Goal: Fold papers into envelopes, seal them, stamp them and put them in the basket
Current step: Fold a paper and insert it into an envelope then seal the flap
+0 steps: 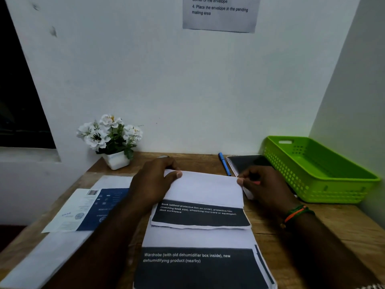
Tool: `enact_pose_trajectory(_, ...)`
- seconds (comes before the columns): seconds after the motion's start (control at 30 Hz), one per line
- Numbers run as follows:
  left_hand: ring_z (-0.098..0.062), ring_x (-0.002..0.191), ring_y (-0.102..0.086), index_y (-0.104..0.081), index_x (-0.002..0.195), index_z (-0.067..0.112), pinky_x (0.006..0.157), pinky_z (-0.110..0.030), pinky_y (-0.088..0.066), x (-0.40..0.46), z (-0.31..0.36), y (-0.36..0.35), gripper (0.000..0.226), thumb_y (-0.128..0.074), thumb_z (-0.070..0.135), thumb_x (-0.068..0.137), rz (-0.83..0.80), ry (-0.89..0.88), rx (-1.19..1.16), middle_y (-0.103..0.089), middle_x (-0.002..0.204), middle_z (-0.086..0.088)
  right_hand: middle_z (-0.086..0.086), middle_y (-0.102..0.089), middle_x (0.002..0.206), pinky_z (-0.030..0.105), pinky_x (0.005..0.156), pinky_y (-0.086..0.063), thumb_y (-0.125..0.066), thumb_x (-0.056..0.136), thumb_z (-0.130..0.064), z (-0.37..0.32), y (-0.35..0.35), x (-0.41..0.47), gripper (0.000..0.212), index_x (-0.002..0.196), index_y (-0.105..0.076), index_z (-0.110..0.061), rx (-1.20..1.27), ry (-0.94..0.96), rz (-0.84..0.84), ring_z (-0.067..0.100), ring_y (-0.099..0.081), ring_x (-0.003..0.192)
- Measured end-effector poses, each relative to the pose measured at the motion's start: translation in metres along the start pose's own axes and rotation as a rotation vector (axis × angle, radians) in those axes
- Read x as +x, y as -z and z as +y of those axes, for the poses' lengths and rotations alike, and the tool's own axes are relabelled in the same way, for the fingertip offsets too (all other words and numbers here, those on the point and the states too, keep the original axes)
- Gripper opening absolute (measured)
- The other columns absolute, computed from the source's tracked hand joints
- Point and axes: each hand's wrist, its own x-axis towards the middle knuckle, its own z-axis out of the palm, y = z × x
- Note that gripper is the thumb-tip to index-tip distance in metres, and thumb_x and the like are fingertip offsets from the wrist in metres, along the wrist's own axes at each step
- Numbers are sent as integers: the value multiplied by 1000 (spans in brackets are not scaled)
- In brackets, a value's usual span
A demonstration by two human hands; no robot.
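Left of frame: printed envelope (87,209), blue-and-white, flat on the desk (337,226), untouched. Centre-left: left hand (154,184) pressed on the folded paper (205,189), thumb laid along its far-left corner, fingers curled over the far edge. Paper's long axis runs left–right across the frame; crease at the far side, loose edge toward the viewer, resting on the paper stack (200,263). Centre-right: right hand (268,188) pinches the paper's right end; fingers closed. Right of frame: green basket (320,174), empty, nearer the right hand. Next fold likely needs both ends held square.
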Motion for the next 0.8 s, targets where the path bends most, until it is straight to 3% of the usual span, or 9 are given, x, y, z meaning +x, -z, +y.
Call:
enact_pose_trajectory(0.1, -8, 96, -64, -68, 92, 38, 88, -42, -55, 1, 2, 6, 4, -69, 41, 90, 24, -12, 2, -70, 96, 21, -5, -74, 75, 34, 71, -57, -79, 85, -22, -8, 5, -2, 6, 80, -75, -24, 10, 44, 33, 12, -70, 74)
enact_pose_trajectory(0.2, -5, 95, -65, -70, 89, 35, 88, -41, -55, 2, 5, 15, 8, -75, 29, 88, 74, -42, -19, -72, 94, 19, -2, -73, 70, 26, 60, -52, -79, 85, -18, -20, 12, -7, 9, 78, -75, -22, 76, 68, 70, 15, -70, 68)
enact_pose_trajectory(0.33, 2, 91, -64, -70, 85, 41, 84, -37, -57, 0, 7, 25, 12, -78, 32, 82, 59, -39, -10, -71, 89, 24, -2, -73, 67, 29, 56, -52, -78, 86, -15, -31, 18, -10, 11, 78, -76, -23, 116, 119, 77, 14, -69, 62)
enact_pose_trajectory(0.57, 2, 72, -66, -70, 75, 41, 73, -37, -61, -8, 23, 29, 14, -77, 37, 64, -174, -5, 109, -68, 74, 29, -8, -74, 78, 28, 65, -55, -85, 78, -25, -33, 15, -12, 10, 81, -76, -27, 33, 207, -101, 12, -68, 71)
enact_pose_trajectory(0.73, 2, 80, -64, -69, 81, 35, 71, -26, -56, -12, 27, 25, 25, -84, 50, 66, -426, 8, 249, -68, 81, 18, -23, -69, 75, 17, 64, -46, -84, 73, -26, -34, 15, -13, 8, 75, -76, -28, -64, 216, -290, 8, -64, 70)
enact_pose_trajectory(0.8, 2, 81, -64, -70, 83, 33, 69, -23, -53, -13, 27, 20, 35, -84, 59, 65, -484, 3, 267, -68, 85, 16, -21, -67, 71, 14, 62, -44, -87, 72, -28, -33, 14, -13, 12, 78, -76, -29, -154, 156, -373, 3, -62, 68)
